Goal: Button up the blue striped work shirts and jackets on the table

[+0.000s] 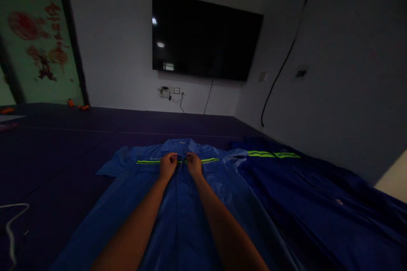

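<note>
A blue work shirt [140, 194] with a yellow-green reflective stripe across the chest lies flat on a dark floor, collar away from me. My left hand [168, 165] and my right hand [193, 164] rest side by side on the chest, just below the collar. Both hands have their fingers curled and pinch the shirt's front edges at the stripe. My forearms stretch over the shirt's middle.
A darker blue garment [318, 194] with the same kind of stripe lies to the right, touching the shirt. A black screen [203, 36] hangs on the far wall above sockets. A white cord [12, 220] lies on the floor at the left.
</note>
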The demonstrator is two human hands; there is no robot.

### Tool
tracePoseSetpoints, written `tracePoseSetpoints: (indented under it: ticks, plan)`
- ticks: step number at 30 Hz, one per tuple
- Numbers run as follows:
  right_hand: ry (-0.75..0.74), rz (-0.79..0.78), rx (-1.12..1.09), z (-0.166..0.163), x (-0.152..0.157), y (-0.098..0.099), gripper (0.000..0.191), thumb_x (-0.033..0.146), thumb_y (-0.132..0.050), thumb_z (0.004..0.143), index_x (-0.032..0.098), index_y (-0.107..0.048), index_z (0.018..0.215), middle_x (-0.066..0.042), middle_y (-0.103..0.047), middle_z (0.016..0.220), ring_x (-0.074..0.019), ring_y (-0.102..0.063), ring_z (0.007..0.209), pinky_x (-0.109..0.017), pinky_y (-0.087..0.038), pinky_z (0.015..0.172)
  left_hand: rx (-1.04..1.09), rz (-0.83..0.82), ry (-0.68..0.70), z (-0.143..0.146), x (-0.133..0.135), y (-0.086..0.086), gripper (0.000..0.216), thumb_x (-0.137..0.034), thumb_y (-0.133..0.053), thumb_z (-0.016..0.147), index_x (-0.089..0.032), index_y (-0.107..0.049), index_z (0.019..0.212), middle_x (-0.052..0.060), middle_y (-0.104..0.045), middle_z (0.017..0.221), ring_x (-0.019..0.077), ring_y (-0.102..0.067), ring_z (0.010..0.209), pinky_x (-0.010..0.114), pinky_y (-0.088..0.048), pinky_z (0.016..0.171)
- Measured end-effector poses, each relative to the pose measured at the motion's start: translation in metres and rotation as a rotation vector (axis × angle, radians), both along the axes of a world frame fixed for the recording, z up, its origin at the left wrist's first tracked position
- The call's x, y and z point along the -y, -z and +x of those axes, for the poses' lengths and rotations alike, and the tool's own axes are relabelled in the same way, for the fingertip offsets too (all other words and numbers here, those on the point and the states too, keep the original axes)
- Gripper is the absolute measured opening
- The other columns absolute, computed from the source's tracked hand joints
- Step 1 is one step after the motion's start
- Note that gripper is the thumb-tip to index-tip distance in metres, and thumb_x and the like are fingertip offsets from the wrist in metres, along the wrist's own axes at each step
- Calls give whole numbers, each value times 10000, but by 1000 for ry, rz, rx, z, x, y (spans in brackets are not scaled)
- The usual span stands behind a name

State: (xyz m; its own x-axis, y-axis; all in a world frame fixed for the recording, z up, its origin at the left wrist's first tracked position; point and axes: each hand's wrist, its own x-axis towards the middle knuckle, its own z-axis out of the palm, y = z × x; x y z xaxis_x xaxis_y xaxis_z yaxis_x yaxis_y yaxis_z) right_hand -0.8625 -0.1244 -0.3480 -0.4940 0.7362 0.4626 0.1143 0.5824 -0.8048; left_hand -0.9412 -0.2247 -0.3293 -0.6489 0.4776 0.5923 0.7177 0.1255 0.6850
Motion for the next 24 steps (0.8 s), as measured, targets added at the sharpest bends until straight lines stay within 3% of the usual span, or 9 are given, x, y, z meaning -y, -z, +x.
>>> tracePoseSetpoints:
  ticks: [5,9,14,19,24]
  plan:
    - [-34,-30,59,29,22,-1,353,9,-397,742,127,-610,998,-77,-666,945,-138,-617,867,-229,-458,776,25,-54,21,23,19,-2,248,-85,-464,693,-132,-642,858,-3,-582,609,98,-531,574,198,-410,577]
    - [-73,18,126,53,43,4,319,16,-421,749,136,-648,938,-72,-672,947,-148,-616,879,-237,-453,797,68,-123,32,44,42,0,254,-78,-466,674,-142,-643,844,-17,-560,585,96,-516,554,201,-405,574]
    - [-111,130,199,66,59,5,296,24,-470,740,180,-678,881,-46,-673,953,-157,-593,936,-241,-420,850,120,-74,81,60,70,8,277,-156,-471,700,-158,-624,932,-25,-541,604,107,-529,587,213,-425,596]
    - [-161,229,296,65,62,2,271,40,-481,754,184,-689,850,-53,-667,959,-158,-584,936,-217,-408,831,151,-3,94,59,74,9,365,-116,-455,687,-163,-571,1030,0,-596,732,119,-568,706,241,-442,708]
    - [-167,274,351,63,63,2,238,61,-505,750,170,-688,856,-68,-667,948,-161,-581,923,-208,-390,832,290,42,280,53,72,3,392,-153,-462,703,-158,-525,1089,3,-611,727,120,-567,731,247,-417,743]
